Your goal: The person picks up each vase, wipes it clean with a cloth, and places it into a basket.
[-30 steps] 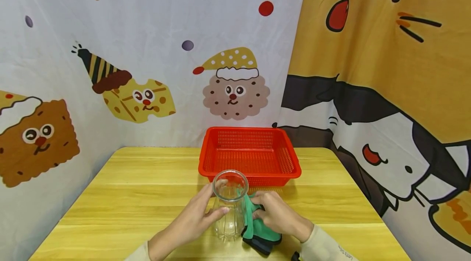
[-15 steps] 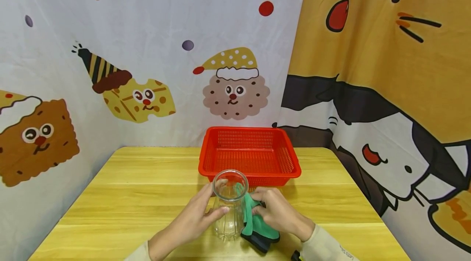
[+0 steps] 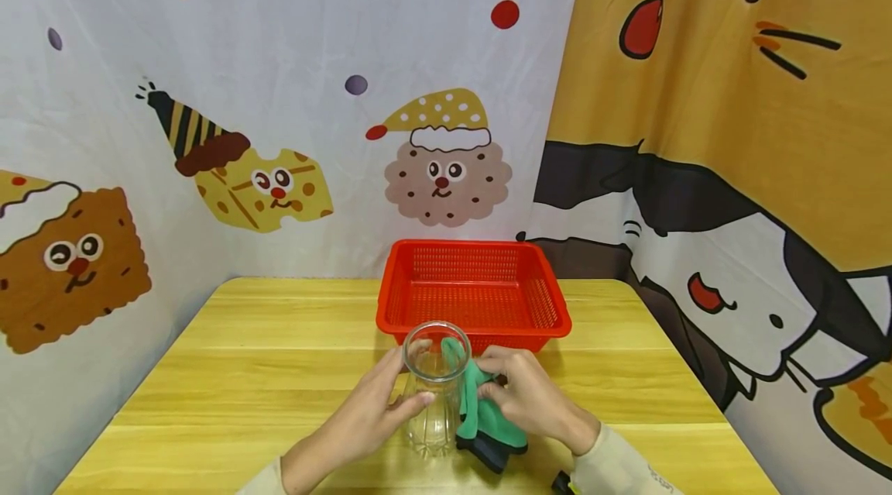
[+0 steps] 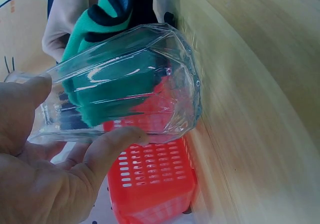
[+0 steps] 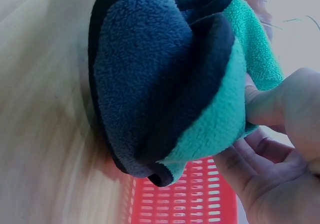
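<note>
A clear ribbed glass vase (image 3: 433, 421) stands upright near the front middle of the table, its round rim facing up. My left hand (image 3: 379, 406) grips it from the left, thumb across the near side. In the left wrist view the vase (image 4: 125, 83) appears sideways, with green cloth seen through its wall. My right hand (image 3: 526, 394) pinches a towel (image 3: 495, 425), green on one face and dark grey-blue on the other with black edging. The towel (image 5: 142, 58) hangs in folds below the fingers and lies against the vase's right side.
Behind the vase sits a red perforated plastic basket (image 3: 474, 309) on the yellow wood-grain table (image 3: 279, 355). A small black object (image 3: 561, 482) with a yellow bit lies by the right sleeve. Cartoon-print curtains (image 3: 293, 92) hang behind and beside the table.
My right hand has moved slightly up and away along the vase, pulling the towel with it. More green cloth shows through the vase's rim. The left hand and vase stay put.
</note>
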`<act>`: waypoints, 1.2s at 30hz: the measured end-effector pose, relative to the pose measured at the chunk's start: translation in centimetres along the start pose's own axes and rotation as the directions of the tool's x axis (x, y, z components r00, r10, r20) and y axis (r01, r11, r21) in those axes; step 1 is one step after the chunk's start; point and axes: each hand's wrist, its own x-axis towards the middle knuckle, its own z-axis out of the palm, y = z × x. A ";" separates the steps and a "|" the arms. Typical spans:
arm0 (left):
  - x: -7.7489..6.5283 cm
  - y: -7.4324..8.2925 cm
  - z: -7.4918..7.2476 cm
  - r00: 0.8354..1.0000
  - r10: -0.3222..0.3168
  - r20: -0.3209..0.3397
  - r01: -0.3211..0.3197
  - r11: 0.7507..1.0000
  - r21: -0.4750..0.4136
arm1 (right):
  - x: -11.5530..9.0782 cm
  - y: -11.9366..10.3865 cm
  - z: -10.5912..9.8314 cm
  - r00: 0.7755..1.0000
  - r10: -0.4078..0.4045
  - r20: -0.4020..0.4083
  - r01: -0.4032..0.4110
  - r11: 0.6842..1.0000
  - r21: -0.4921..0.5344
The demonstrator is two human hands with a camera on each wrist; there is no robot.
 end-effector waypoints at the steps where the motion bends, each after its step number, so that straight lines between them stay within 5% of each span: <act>1: 0.0 0.0 0.0 1.000 0.000 0.000 0.000 1.000 -0.002 | 0.0 0.0 -0.1 1.000 -0.006 -0.006 0.006 1.000 0.003; 12: 0.1 0.1 0.0 1.000 0.007 0.000 -0.007 1.000 0.000 | 0.6 -0.8 -0.7 0.994 -0.068 -0.090 0.070 0.997 0.017; 36: 0.1 0.4 0.1 1.000 -0.010 0.003 0.010 1.000 -0.001 | 0.9 -1.6 -1.8 0.979 -0.010 -0.201 0.043 0.986 0.162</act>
